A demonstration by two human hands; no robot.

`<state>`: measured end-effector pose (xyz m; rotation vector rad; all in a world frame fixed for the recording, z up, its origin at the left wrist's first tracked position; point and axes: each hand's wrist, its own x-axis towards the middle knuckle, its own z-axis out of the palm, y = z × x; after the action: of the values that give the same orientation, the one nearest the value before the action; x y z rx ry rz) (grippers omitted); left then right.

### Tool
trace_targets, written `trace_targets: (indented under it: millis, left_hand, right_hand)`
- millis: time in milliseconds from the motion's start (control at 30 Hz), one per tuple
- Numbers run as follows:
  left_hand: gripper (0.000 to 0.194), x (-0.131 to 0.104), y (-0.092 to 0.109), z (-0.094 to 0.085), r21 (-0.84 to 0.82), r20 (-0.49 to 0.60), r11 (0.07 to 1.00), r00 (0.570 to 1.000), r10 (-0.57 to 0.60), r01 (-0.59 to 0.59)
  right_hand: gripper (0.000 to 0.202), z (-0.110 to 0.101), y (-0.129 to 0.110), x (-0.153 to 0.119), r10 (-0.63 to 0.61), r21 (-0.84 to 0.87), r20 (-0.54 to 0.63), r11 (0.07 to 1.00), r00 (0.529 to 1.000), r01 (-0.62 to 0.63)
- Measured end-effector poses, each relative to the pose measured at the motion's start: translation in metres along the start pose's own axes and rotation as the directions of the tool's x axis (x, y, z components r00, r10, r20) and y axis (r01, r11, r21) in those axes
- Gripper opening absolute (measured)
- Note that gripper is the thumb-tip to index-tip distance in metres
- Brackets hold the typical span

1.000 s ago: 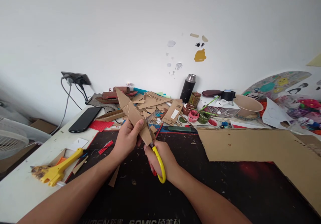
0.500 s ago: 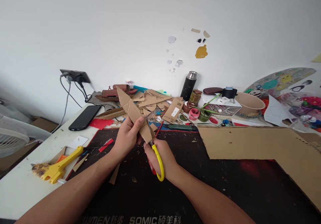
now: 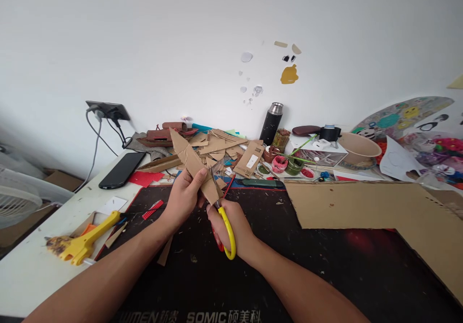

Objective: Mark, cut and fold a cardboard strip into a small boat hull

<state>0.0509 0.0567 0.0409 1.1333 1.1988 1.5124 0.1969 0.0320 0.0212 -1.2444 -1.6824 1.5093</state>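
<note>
My left hand [image 3: 184, 193] grips a long, pointed strip of brown cardboard [image 3: 188, 158], thumb on top, with the tip slanting up to the left. In my right hand [image 3: 233, 226] are scissors [image 3: 228, 231] with one yellow and one red handle loop. The scissor blades lie at the strip's lower right end, around its edge; how far apart they are is hard to tell. Both hands are raised above the black mat [image 3: 253, 275], close together. A thin cardboard sliver [image 3: 165, 251] lies on the mat below my left wrist.
A yellow glue gun [image 3: 87, 238] and a black phone [image 3: 122, 170] lie at the left. Cardboard scraps [image 3: 220, 143], paint jars [image 3: 279, 164] and a black flask [image 3: 271, 124] stand or lie at the back. A large cardboard sheet [image 3: 347, 205] covers the mat's right side.
The pointed tip of the strip has dropped slightly and shifted a little right. Both hands keep nearly the same place and hold; the whole view has shifted very slightly.
</note>
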Motion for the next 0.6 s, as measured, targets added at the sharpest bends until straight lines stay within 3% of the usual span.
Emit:
trace_targets:
  millis: [233, 433, 500, 600]
  left_hand:
    - [0.049, 0.002, -0.002, 0.0, -0.009, -0.001, 1.0, 1.0, -0.007, 0.007]
    - [0.05, -0.003, 0.005, 0.004, 0.011, 0.032, 1.0, 0.999, -0.009, 0.009]
    - [0.051, -0.006, 0.007, 0.005, 0.023, 0.047, 1.0, 0.999, -0.013, 0.012]
    - [0.051, -0.006, 0.007, 0.005, 0.029, 0.04, 1.0, 0.999, -0.013, 0.012]
  right_hand:
    - [0.035, -0.001, -0.003, -0.001, -0.018, -0.041, -0.014, 0.999, 1.0, 0.017]
    - [0.03, 0.0, -0.002, 0.005, -0.173, -0.17, -0.089, 0.973, 0.981, 0.156]
    - [0.025, 0.001, 0.0, 0.007, -0.171, -0.11, -0.069, 0.98, 0.983, 0.163]
    - [0.025, -0.004, 0.001, 0.01, -0.039, 0.094, -0.018, 0.995, 0.999, 0.041]
